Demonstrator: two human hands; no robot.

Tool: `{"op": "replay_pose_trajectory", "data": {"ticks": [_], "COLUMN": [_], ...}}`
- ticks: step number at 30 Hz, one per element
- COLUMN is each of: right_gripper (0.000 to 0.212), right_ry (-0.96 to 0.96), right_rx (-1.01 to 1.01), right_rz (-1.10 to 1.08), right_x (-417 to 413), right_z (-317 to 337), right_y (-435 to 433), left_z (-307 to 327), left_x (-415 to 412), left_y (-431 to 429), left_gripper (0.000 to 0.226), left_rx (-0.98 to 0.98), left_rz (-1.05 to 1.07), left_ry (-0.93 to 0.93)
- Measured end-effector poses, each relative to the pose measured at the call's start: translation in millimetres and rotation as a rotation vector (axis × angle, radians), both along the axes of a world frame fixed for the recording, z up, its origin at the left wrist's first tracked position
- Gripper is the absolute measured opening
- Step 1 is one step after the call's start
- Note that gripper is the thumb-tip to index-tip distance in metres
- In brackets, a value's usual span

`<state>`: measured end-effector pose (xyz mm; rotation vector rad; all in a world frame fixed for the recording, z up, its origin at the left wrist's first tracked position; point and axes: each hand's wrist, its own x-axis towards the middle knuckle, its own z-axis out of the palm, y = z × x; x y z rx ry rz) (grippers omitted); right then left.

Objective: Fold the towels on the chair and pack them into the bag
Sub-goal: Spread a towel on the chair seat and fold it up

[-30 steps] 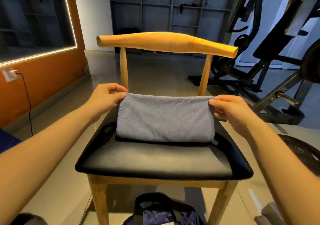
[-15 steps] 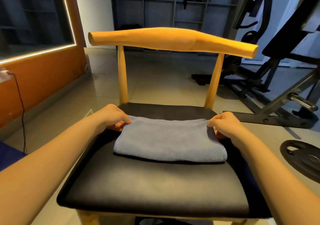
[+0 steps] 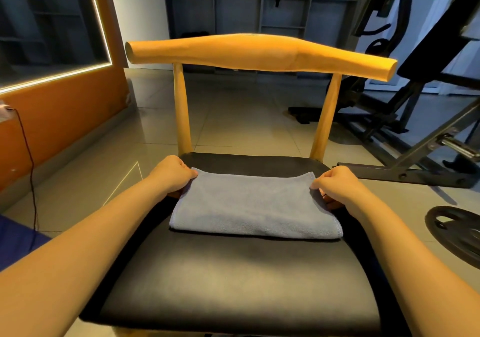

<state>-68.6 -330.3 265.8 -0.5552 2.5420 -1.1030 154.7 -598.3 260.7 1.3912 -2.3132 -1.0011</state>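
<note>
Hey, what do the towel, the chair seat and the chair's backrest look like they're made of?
Towel: grey, soft, probably microfibre; fuzzy nap, stitched edge.
Chair seat: black, likely leather or faux leather; smooth with a dull sheen.
Backrest: wood, light finish; faint grain, rounded shaping.

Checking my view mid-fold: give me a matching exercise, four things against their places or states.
Things:
1. towel
2. left hand
3. right hand
4. weight plate

Places or states:
A. on the floor, right of the chair
B. folded, lying on the black seat
C. pinching the towel's far right corner
D. pinching the towel's far left corner

Pairs: 1-B, 2-D, 3-C, 4-A
</note>
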Motion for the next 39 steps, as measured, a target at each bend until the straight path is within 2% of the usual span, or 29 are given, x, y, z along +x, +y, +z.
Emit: {"op": "replay_pose_trajectory", "data": {"ticks": [3, 6, 10, 13, 16, 17, 19, 22, 24, 26, 28, 31, 32, 35, 39], "right_gripper": [0.011, 0.010, 0.017, 0.021, 0.004, 0.006, 0.010, 0.011, 0.017, 0.031, 0.038, 0.020, 0.013, 0.023, 0.025], "right_ry": [0.018, 0.061, 0.214, 0.206, 0.145, 0.153, 0.243, 0.417, 0.429, 0.375, 0.331, 0.276, 0.244, 0.157, 0.058], "right_rx": [-0.009, -0.007, 0.025, -0.007, -0.015, -0.018, 0.002, 0.057, 0.023, 0.005, 0.046, 0.083, 0.079, 0.074, 0.014], "right_rz": [-0.016, -0.024, -0.053, -0.052, 0.027, 0.052, 0.053, 0.030, 0.081, 0.171, 0.221, 0.237, 0.243, 0.233, 0.221], "right_x": [-2.2, -4.3, -1.5, 1.4, 2.6, 2.8, 1.2, 0.2, -2.8, -6.6, -9.3, -8.7, -8.2, -7.8, -3.7], "right_z": [-3.3, -9.5, -13.6, -10.4, -7.0, -7.5, -11.1, -17.2, -19.8, -20.0, -18.8, -14.3, -13.0, -10.1, -0.5], "right_y": [-0.8, -4.6, -6.8, -3.7, 3.2, 5.3, 7.0, 6.6, 4.4, 0.6, -4.5, -12.7, -14.7, -16.6, -11.0], "left_z": [-0.3, -2.1, -3.4, 1.0, -2.8, -7.1, -15.1, -14.0, -6.6, 2.2, 9.9, 16.8, 17.4, 17.2, 14.2], "left_x": [0.9, -0.6, 2.7, 7.7, 10.6, 11.0, 14.3, 19.8, 22.4, 24.2, 24.8, 23.4, 22.3, 21.0, 21.0], "left_y": [1.1, 0.2, 8.2, 22.9, 32.6, 33.2, 32.2, 33.6, 37.0, 39.6, 42.3, 48.0, 48.5, 48.5, 47.2], "left_gripper": [0.045, 0.041, 0.029, 0.044, 0.069, 0.075, 0.078, 0.070, 0.073, 0.077, 0.073, 0.069, 0.067, 0.060, 0.045], "left_rx": [-0.017, -0.070, -0.309, -0.551, -0.611, -0.624, -0.659, -0.746, -0.650, -0.410, -0.281, -0.237, -0.212, -0.084, 0.049], "left_rz": [-0.015, -0.039, -0.066, -0.096, -0.186, -0.217, -0.259, -0.241, -0.192, -0.179, -0.198, -0.199, -0.193, -0.164, -0.140], "left_ry": [-0.024, -0.050, -0.204, -0.348, -0.406, -0.427, -0.424, -0.394, -0.396, -0.418, -0.459, -0.493, -0.480, -0.377, -0.178]}}
